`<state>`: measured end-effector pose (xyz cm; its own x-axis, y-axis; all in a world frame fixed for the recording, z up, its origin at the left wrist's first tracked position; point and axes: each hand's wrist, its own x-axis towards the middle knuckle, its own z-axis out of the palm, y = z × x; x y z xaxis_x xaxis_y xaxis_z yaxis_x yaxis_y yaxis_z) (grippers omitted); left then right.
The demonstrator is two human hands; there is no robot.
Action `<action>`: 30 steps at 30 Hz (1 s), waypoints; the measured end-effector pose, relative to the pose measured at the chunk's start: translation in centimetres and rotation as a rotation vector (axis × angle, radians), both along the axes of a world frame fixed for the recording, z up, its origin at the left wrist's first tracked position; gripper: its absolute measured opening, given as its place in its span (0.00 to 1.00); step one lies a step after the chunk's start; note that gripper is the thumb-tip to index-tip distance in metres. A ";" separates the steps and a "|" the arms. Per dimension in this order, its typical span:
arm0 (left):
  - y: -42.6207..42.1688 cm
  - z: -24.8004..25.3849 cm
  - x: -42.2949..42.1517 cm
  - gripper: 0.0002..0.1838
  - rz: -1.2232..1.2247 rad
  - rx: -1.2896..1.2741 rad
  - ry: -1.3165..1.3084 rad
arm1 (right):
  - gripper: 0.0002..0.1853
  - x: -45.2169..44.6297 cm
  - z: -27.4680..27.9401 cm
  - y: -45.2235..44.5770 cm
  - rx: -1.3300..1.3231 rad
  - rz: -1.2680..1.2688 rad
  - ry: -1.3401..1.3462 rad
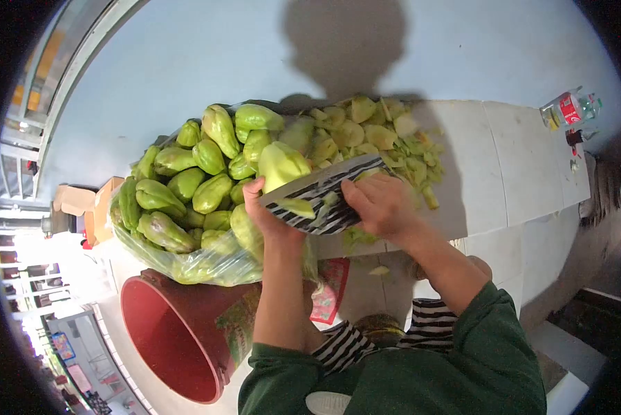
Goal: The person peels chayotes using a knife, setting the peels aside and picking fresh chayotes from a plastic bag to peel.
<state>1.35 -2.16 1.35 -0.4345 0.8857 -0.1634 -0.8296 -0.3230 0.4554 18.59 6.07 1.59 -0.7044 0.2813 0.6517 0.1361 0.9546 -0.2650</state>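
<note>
My right hand (383, 207) is closed on a broad-bladed cleaver (310, 183), thumb on the blade; its handle is hidden in my grip. Black and white stripes like those of my trousers show on the shiny blade, and bits of green peel stick to it. My left hand (272, 214) grips a pale, partly peeled chayote (283, 166), which sits just behind the blade. Part of the fruit is hidden by the blade. To the left, a clear plastic bag (217, 266) holds several whole green chayotes (214, 194). Chayote slices and peelings (373, 131) lie heaped beyond the blade to the right.
A red bucket (172, 332) lies tipped below the bag, its mouth facing left. The tiled ledge (490, 166) runs right along the pale wall (476, 55), with a plastic bottle (573, 109) at its far end. Cardboard boxes (103, 211) stand at left.
</note>
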 end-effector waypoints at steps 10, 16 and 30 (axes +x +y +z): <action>0.6 -0.2 1.1 0.27 0.017 -0.116 -0.056 | 0.14 0.0 0.8 -0.2 0.169 -0.064 -0.025; 0.7 1.1 1.5 0.24 0.150 -0.169 -0.071 | 0.10 0.4 -0.7 0.3 0.014 -0.206 -0.150; -0.3 1.0 -1.1 0.24 -0.051 -0.063 -0.033 | 0.22 0.9 1.1 0.6 -0.208 -0.074 -0.136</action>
<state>0.27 -2.49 2.36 -0.3827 0.8941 -0.2326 -0.8590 -0.2517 0.4457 19.49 6.72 2.67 -0.7542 0.4534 0.4751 0.2515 0.8677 -0.4287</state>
